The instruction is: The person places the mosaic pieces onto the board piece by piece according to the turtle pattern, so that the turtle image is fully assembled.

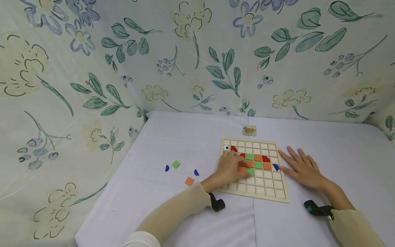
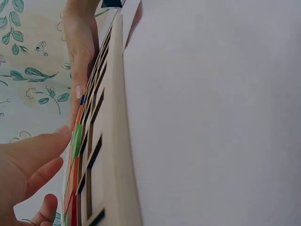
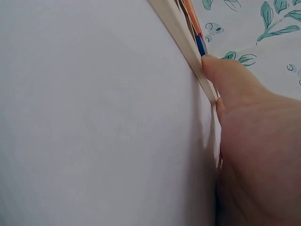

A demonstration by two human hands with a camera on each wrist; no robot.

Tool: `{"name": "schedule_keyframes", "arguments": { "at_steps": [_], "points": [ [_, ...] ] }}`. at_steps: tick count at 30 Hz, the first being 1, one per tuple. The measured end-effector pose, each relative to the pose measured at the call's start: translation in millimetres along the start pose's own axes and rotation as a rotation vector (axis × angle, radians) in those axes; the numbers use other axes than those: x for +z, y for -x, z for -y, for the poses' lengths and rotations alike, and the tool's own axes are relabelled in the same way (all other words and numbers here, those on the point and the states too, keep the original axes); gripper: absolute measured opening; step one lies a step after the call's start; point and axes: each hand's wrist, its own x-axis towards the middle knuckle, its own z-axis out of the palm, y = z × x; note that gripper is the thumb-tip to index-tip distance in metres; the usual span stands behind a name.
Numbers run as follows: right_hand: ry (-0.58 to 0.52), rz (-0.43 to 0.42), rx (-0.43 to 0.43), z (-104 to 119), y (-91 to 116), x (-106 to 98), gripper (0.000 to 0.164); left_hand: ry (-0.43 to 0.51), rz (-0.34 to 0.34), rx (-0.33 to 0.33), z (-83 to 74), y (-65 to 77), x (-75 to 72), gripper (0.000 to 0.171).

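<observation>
A square wooden grid board (image 1: 269,192) lies on the table with green, orange and red pieces in its cells. My left hand (image 1: 229,168) is over the board's left part, fingers bent and spread, covering some cells. Its thumb tip is by a green square tile (image 1: 251,172); the left wrist view shows thumb and fingers apart, with no piece between them. With fingers extended, my right hand (image 1: 303,170) rests at the board's right edge, its thumb by a blue half-circle piece (image 1: 276,167). A round eye piece (image 1: 226,148) sits at the board's upper left.
Left of the board lie a green tile (image 1: 176,164), an orange tile (image 1: 189,181) and two blue half-circles (image 1: 196,172). A small patterned card (image 1: 249,130) is behind the board. A floral cloth (image 1: 191,68) hangs behind the white-covered table (image 1: 139,206).
</observation>
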Motion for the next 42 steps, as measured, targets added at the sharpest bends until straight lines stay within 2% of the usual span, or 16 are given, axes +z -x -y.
{"name": "schedule_keyframes", "arguments": {
  "at_steps": [4, 10, 14, 19, 25, 31, 37, 42],
  "points": [
    [-0.004, 0.007, 0.005, 0.4, -0.5, -0.5, 0.075, 0.044, -0.005, -0.006, 1.7, 0.2, -9.6, 0.027],
    [0.007, 0.001, 0.005, -1.2, -1.5, 1.1, 0.075, 0.111, -0.018, 0.012, 7.4, 3.7, -33.4, 0.028],
    [0.004, 0.002, 0.004, -1.2, -1.8, 1.0, 0.075, 0.193, -0.020, 0.008, 16.8, 9.2, -51.2, 0.031],
    [0.005, 0.004, 0.006, -0.9, -2.0, 0.7, 0.075, 0.300, 0.002, -0.005, 36.2, 20.3, -71.7, 0.033],
    [0.005, 0.002, 0.006, -1.1, -1.6, 1.4, 0.075, 0.350, 0.015, -0.013, 63.6, 38.9, -92.2, 0.034],
    [0.001, -0.002, 0.005, 0.2, -1.4, 1.8, 0.075, 0.371, 0.062, -0.004, 91.2, 66.2, -108.3, 0.036],
    [0.004, -0.003, 0.004, 1.7, -0.2, 1.3, 0.075, 0.364, 0.137, 0.018, 118.2, 93.7, -116.1, 0.041],
    [0.006, 0.006, 0.008, 2.3, 0.1, -0.2, 0.076, 0.357, 0.167, 0.034, 135.6, 108.7, -114.7, 0.039]
  ]
}}
